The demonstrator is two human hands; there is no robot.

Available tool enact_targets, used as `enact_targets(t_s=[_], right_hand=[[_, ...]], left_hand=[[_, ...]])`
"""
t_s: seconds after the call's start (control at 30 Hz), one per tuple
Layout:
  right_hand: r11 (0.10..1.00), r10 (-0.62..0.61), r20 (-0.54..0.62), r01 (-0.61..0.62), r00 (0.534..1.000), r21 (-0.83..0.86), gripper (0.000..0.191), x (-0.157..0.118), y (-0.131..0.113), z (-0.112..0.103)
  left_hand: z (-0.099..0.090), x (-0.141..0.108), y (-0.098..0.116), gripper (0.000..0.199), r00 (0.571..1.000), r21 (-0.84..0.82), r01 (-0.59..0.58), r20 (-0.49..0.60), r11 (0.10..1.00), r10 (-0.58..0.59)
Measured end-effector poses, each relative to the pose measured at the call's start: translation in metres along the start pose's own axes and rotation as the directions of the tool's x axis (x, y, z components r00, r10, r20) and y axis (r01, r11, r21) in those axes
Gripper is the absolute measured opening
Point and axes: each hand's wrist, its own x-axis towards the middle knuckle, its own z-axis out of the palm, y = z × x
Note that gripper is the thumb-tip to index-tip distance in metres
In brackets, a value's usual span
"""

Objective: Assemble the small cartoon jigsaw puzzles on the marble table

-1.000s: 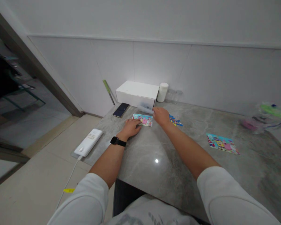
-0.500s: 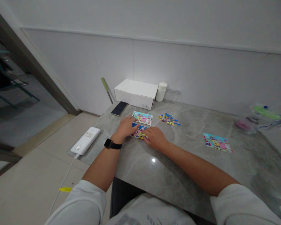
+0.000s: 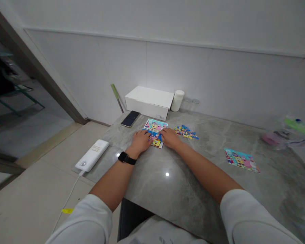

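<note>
On the bench [image 3: 183,200], a box [image 3: 147,101] stands at the far side, a bottle [image 3: 178,100] just right, a phone [image 3: 130,119] near its left end. Before the box lies a card [image 3: 155,125], then a picture panel [image 3: 157,143] between left hand [image 3: 141,140] and right hand [image 3: 169,137]. Rightward lie loose pieces [image 3: 186,132], another card [image 3: 241,160], then a bag [image 3: 292,133].

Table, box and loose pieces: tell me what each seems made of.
Table: polished stone or a lookalike; grey veining, bright reflections.
Box: likely matte cardboard; white, crisp-edged, no shine.
Pieces: probably printed card, flat and multicoloured; too small to tell the finish.
</note>
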Motion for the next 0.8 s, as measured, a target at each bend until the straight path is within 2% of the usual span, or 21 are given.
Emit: enact_targets(t_s=[0.23,0.47,0.8], right_hand=[[0.997,0.077,-0.029,-0.077,0.997,0.019,0.043,0.017,0.01,0.006],[0.99,0.132,-0.126,-0.124,0.983,0.064,0.039,0.014,0.01,0.017],[0.987,0.151,-0.134,-0.143,0.979,0.07,0.037,0.011,0.005,0.014]], left_hand=[[0.01,0.009,0.004,0.042,0.999,-0.017,0.019,-0.028,1.0,-0.019],[0.013,0.012,0.007,0.04,0.999,-0.042,0.016,-0.047,0.999,-0.018],[0.014,0.01,0.008,0.039,1.0,-0.039,0.004,-0.026,0.999,-0.005]])
